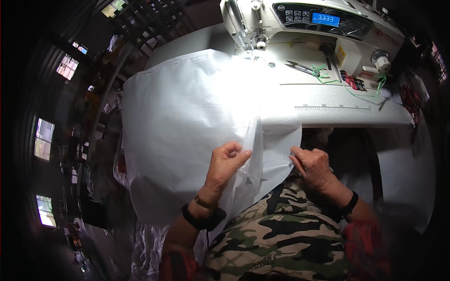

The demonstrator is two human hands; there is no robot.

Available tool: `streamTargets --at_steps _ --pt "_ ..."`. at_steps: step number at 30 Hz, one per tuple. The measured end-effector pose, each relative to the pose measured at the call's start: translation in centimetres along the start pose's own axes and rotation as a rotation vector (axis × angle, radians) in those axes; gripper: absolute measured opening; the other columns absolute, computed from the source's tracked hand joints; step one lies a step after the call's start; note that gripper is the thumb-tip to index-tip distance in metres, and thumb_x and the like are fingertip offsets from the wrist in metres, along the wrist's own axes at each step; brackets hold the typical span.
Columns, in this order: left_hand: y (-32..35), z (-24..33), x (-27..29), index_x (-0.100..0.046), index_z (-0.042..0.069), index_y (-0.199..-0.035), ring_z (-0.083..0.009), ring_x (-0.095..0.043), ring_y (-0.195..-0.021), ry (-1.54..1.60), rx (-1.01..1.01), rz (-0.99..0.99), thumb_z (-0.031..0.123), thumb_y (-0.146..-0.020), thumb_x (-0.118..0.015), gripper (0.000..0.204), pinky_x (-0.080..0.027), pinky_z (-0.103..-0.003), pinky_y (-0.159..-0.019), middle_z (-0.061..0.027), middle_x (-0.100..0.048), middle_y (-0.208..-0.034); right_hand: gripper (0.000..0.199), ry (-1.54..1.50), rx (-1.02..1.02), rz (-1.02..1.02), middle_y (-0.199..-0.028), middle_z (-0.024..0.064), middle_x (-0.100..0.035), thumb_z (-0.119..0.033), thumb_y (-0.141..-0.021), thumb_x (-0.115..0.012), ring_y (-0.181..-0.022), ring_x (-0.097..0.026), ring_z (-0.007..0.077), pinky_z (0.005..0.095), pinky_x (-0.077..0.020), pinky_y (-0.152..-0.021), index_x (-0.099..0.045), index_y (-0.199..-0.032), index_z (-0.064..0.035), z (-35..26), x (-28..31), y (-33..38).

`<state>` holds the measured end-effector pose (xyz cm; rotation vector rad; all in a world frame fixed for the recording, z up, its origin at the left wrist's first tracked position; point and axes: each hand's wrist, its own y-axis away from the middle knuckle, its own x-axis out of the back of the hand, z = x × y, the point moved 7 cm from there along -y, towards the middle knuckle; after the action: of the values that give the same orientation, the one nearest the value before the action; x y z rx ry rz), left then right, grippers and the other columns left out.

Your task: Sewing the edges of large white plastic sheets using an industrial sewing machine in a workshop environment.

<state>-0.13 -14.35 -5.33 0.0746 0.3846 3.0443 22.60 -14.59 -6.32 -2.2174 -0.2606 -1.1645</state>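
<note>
A large white woven plastic sheet spreads over the left side of the sewing table and hangs down toward my lap. Its far edge reaches the needle area of a white sewing machine, where the lamp glare washes out detail. My left hand is closed with thumb and curled fingers at a gathered fold in the middle of the sheet. At the sheet's right edge, my right hand pinches the material between thumb and fingers. Between my hands the sheet is creased into upright folds.
Thread snips lie on the machine bed beside a loose green thread and a red plaid scrap. A ruler scale runs along the table near its front edge. Crumpled pale sheeting lies at lower left.
</note>
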Motion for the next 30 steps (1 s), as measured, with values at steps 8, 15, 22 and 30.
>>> streamTargets --at_steps 8,15,22,30 --pt "0.2 1.5 -0.2 -0.056 0.006 -0.080 0.0005 -0.043 -0.063 -0.241 -0.190 0.051 0.007 -0.088 -0.069 0.016 -0.034 -0.018 -0.054 0.0076 -0.050 -0.069 0.022 -0.200 0.108 0.047 -0.060 0.0087 -0.052 -0.015 -0.087 -0.066 -0.055 -0.056 0.0268 0.0371 -0.0441 -0.052 -0.053 -0.071 -0.0062 -1.5 0.3 -0.7" --pt "1.8 5.8 -1.3 -0.055 0.001 -0.080 -0.0014 -0.043 -0.064 -0.631 -0.361 0.052 0.003 -0.088 -0.066 0.014 -0.036 -0.020 -0.055 0.0054 -0.051 -0.069 0.025 -0.352 0.472 -0.028 -0.060 0.0059 -0.050 -0.016 -0.080 -0.069 -0.052 -0.054 0.0240 0.0353 -0.0448 -0.052 -0.050 -0.067 -0.0091 -9.0 2.9 -4.7" --pt "1.3 4.6 -1.2 -0.058 -0.003 -0.085 -0.0026 -0.045 -0.067 -0.236 -0.286 -0.074 0.004 -0.090 -0.059 0.009 -0.038 -0.022 -0.055 0.0016 -0.054 -0.068 0.022 -0.435 0.581 0.016 -0.064 0.0055 -0.054 -0.015 -0.080 -0.068 -0.055 -0.057 0.0231 0.0344 -0.0457 -0.052 -0.051 -0.069 -0.0081 -11.3 1.0 -5.9" --pt "0.8 3.7 0.3 -0.057 0.003 -0.092 -0.0007 -0.041 -0.066 -0.088 -0.167 -0.103 0.006 -0.093 -0.059 0.004 -0.033 -0.020 -0.055 0.0070 -0.048 -0.072 0.014 -0.414 0.820 0.106 -0.062 0.0045 -0.050 -0.014 -0.081 -0.061 -0.056 -0.057 0.0210 0.0348 -0.0484 -0.061 -0.052 -0.072 -0.0084 -13.1 0.7 -6.0"
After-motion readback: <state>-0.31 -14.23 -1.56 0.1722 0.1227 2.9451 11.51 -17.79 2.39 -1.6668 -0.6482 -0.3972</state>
